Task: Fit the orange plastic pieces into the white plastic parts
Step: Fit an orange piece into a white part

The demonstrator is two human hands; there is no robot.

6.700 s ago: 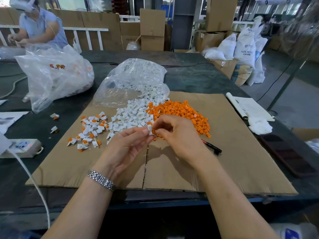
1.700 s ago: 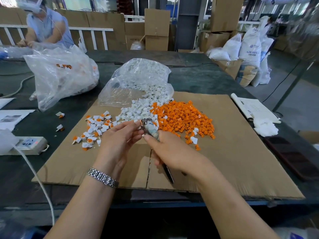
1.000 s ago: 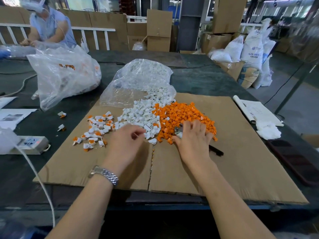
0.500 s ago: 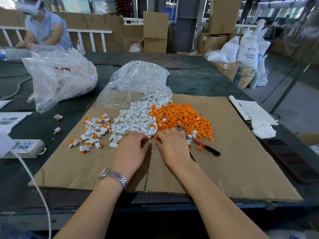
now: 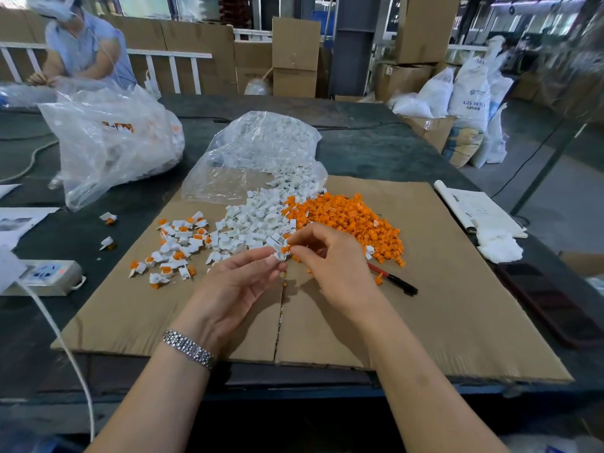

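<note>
A heap of orange pieces [image 5: 351, 220] lies on the cardboard sheet [image 5: 441, 289], with a heap of white parts [image 5: 258, 220] to its left. Further left sits a scatter of fitted white-and-orange parts [image 5: 173, 250]. Above the sheet's middle, my left hand [image 5: 235, 282] pinches a white part [image 5: 279, 253] at its fingertips. My right hand [image 5: 330, 259] pinches a small orange piece [image 5: 287, 249] right against that white part. The two hands meet fingertip to fingertip.
A red-and-black pen [image 5: 392, 279] lies right of my right hand. A clear bag of white parts [image 5: 261, 148] and a bigger bag [image 5: 111, 138] sit behind. A power strip [image 5: 45, 276] and cord lie left; papers [image 5: 480, 210] and a dark phone [image 5: 549, 305] right. Another person [image 5: 81, 50] works far left.
Both hands have lifted off the heaps on the cardboard and come together, the left now holding a white part and the right an orange piece. The pen lies back on the sheet.
</note>
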